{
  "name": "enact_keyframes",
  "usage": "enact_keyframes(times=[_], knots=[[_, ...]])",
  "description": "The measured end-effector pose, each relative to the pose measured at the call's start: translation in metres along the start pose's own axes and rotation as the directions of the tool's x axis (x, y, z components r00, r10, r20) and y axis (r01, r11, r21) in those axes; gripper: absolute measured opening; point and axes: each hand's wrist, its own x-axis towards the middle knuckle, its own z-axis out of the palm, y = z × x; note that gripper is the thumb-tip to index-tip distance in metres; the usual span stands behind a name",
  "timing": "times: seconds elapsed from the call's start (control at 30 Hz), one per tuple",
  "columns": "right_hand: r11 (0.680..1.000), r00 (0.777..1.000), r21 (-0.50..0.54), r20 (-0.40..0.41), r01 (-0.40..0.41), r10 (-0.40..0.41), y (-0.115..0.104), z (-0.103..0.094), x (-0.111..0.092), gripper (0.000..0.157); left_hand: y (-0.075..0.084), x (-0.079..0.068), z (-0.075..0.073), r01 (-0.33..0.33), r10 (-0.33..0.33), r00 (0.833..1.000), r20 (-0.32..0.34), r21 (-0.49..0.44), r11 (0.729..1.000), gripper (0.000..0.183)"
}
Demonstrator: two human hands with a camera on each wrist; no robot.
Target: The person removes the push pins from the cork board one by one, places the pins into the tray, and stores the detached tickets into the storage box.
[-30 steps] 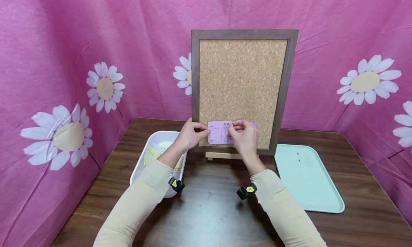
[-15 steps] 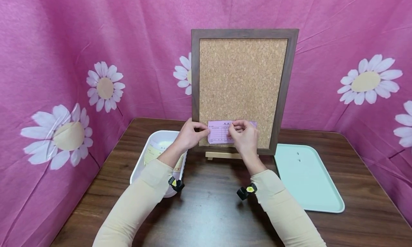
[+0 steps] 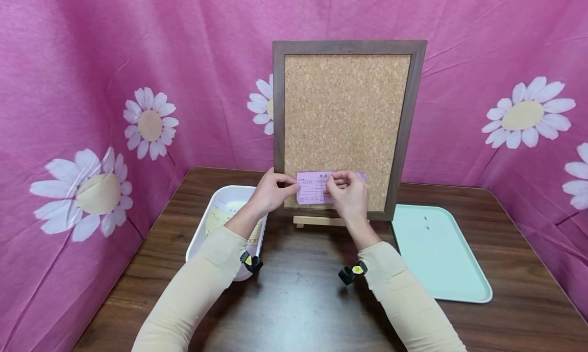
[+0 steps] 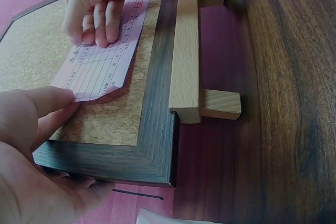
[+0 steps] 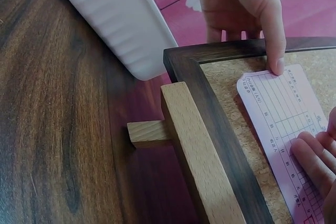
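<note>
A pink printed receipt slip point(image 3: 312, 189) lies against the lower part of a framed cork board point(image 3: 344, 112). The person's left hand point(image 3: 273, 191) pinches its left edge between thumb and forefinger. In the right wrist view, other fingers of the left hand point(image 5: 241, 3) are behind the dark frame point(image 5: 231, 53). The right hand point(image 3: 351, 196) is at the slip's upper middle, thumb and forefinger bent close together. Its other fingers point(image 5: 312, 163) are bent against the slip's face. Whether something small is between its fingertips is hidden. One lower corner of the slip point(image 4: 100, 72) curls off the cork.
A pale wooden stand point(image 3: 317, 222) supports the board on a dark wood table point(image 3: 294, 301). On the left, a white basket point(image 3: 195, 240) holds yellow slips point(image 3: 218, 219), partly behind the left arm. A mint tray point(image 3: 445, 270) with two tiny dark items point(image 3: 426, 223) lies at right.
</note>
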Motion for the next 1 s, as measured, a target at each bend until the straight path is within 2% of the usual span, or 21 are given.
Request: enact_keyframes(times=[0.23,0.57,1.0], knots=[[1.0,1.0,0.013,-0.001,-0.001,0.001,0.0016,0.0002,-0.0006,0.011,-0.0001,0.0,-0.0001,0.013,-0.013,1.0,0.002,-0.001,1.0,0.018],[0.99,1.0,0.142,0.028,-0.015,0.011,0.0062,-0.0011,-0.0032,0.008,-0.0001,0.0001,0.0004,0.007,-0.007,1.0,0.002,0.013,1.0,0.019],[0.996,1.0,0.094,0.031,-0.008,0.005,0.009,-0.0094,-0.0064,0.01,-0.0019,-0.0004,-0.0029,0.031,-0.031,1.0,0.0,-0.029,0.999,0.023]])
